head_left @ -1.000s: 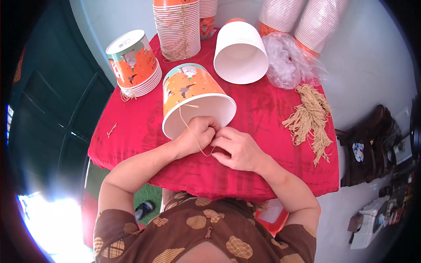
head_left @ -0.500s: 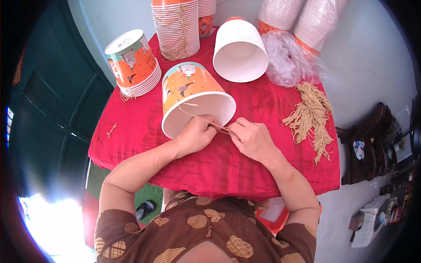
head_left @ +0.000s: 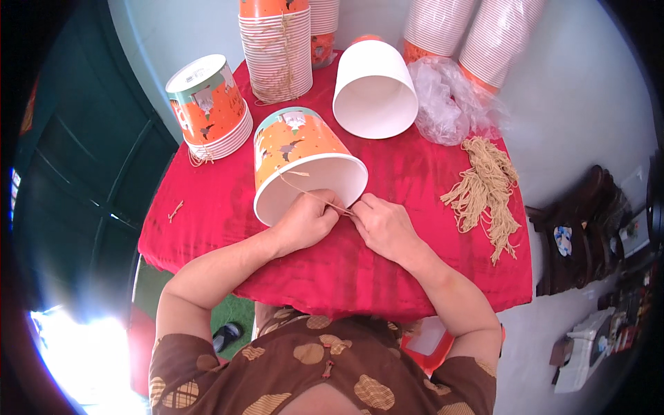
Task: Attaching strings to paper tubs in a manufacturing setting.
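Two bare hands meet in front of an orange-and-green printed paper bucket (head_left: 304, 144), which lies tipped on the red tablecloth (head_left: 415, 280), left of its middle and well in from the front edge, its mouth toward the person. The left hand (head_left: 304, 220) sits across the lower right of the bucket's mouth, fingers curled and thumb pressed in to pinch a length of tan twine (head_left: 302, 189). The right hand (head_left: 384, 225) is just beside it, thumb and forefinger drawn together on the same twine, with no gap showing between them. From the upper left of the rim, the twine slants over the left hand to the fingertips; the exact crossing of its strands is too small to make out.

The step in hand looks like working the twine's end between both hands. As a judgement, the next move calls for a firm pinch on each side, a little slack, and a light touch so the bucket does not roll. By the right edge of the tablecloth lies a loose hank of cut twine (head_left: 484, 190); a short twine scrap (head_left: 176, 211) lies near its left edge.
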